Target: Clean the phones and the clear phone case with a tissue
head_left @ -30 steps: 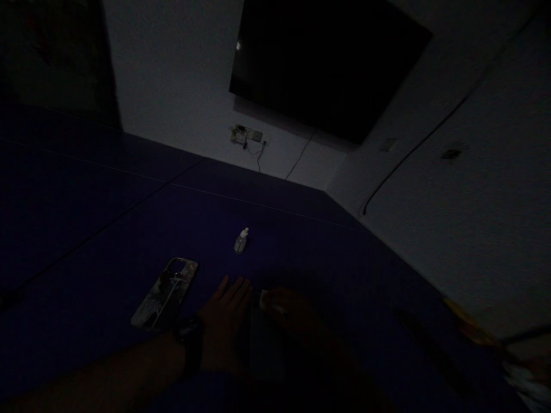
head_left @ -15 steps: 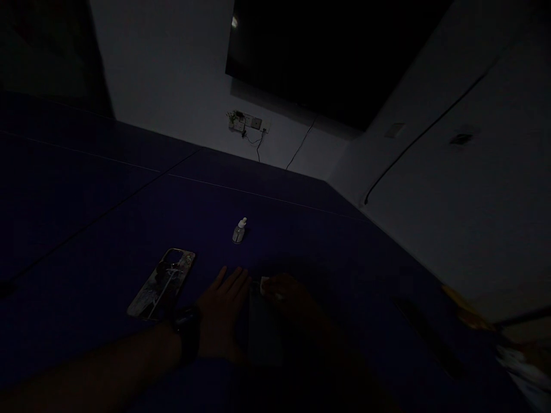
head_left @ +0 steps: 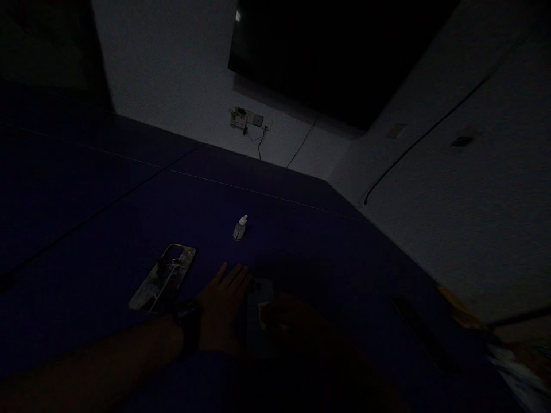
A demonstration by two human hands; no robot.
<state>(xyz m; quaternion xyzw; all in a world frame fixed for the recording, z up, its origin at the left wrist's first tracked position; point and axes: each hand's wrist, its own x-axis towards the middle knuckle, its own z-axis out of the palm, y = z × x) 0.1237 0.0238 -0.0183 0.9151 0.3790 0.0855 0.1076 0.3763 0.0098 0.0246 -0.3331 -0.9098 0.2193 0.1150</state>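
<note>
A dark smartphone (head_left: 257, 330) lies back up on the blue surface, its camera bump at the far end. My left hand (head_left: 221, 310), with a dark watch on the wrist, rests flat along the phone's left edge, fingers stretched out. Closed on a small white piece (head_left: 262, 314), perhaps cloth or tissue, my right hand (head_left: 286, 315) presses against the phone's back; its fingers are hard to see in the dark. To the left lies a patterned phone case (head_left: 162, 280). Beyond my hands stands a small clear dropper bottle (head_left: 239, 228) with a white top.
A long dark object (head_left: 424, 332) lies at the right. Yellow and white items (head_left: 462, 310) sit by the right wall. Ahead, a large dark screen (head_left: 336, 57) hangs above wall sockets (head_left: 247, 119) with cables. The room is very dim.
My right hand has moved down the phone toward me with the white piece, uncovering the camera end. My left hand has stayed by the phone's edge.
</note>
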